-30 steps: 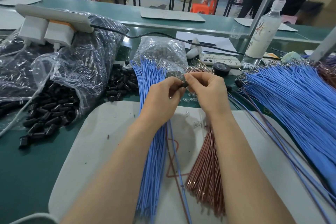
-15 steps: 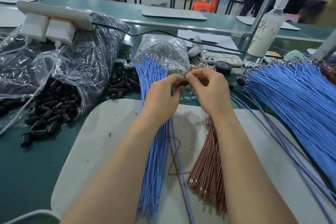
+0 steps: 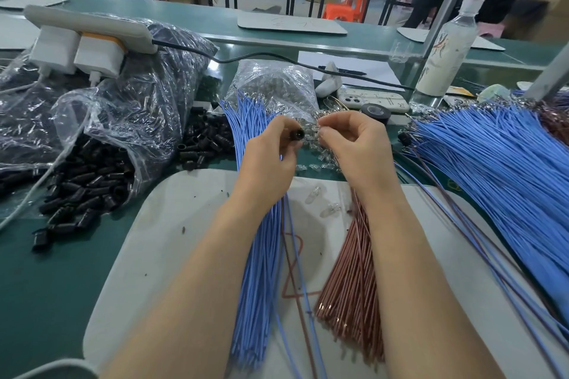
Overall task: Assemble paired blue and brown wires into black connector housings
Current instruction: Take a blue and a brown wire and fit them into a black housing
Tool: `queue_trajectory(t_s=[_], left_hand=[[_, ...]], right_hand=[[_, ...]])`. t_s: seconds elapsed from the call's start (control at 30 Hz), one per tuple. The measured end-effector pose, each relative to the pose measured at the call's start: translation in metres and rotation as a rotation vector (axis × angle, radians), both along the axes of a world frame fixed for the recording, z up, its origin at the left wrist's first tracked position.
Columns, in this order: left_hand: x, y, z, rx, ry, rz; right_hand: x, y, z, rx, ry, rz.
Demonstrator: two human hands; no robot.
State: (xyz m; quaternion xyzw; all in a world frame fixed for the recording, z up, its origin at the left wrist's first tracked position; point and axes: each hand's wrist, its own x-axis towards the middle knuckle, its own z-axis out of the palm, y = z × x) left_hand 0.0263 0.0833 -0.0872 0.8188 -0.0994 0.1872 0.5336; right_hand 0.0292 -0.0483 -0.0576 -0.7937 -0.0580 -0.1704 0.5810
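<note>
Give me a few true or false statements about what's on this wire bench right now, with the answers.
1. The left hand holds a black housing. True.
2. The brown wire bundle lies left of the blue wire bundle. False: it lies to its right.
3. Loose housings spill from the plastic bag. True.
4. The bottle lies on its side. False: it stands upright.

Factory assembly floor: long green benches (image 3: pixel 184 14), bulk wire bundles (image 3: pixel 492 163), bagged housings (image 3: pixel 89 181).
</note>
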Motion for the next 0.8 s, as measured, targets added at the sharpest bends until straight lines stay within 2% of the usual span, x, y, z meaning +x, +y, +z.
queue_trajectory(t_s=[0.17, 0.37, 0.47, 0.6, 0.67, 0.8], left_hand=[[0.001, 0.000, -0.001, -0.019, -0.004, -0.011], [-0.001, 0.000, 0.002, -0.026, -0.004, -0.019], [-0.001, 0.000, 0.003, -0.012, -0.005, -0.023], [-0.002, 0.001, 0.005, -0.045, -0.002, -0.002], [-0.001, 0.001, 0.006, -0.094, -0.005, 0.034], [0.000, 0.005, 0.012, -0.268, 0.014, 0.080]], right_hand=[[-0.004, -0.001, 0.004, -0.013, -0.043, 0.077], [-0.007, 0.001, 0.007, -0.155, -0.104, 0.082], [-0.007, 0.002, 0.007, -0.198, -0.133, 0.058], [-0.003, -0.004, 0.006, -0.140, -0.181, -0.078], [0.002, -0.008, 0.002, -0.160, -0.132, -0.125], [0.009, -0.002, -0.018, -0.368, 0.147, -0.067]])
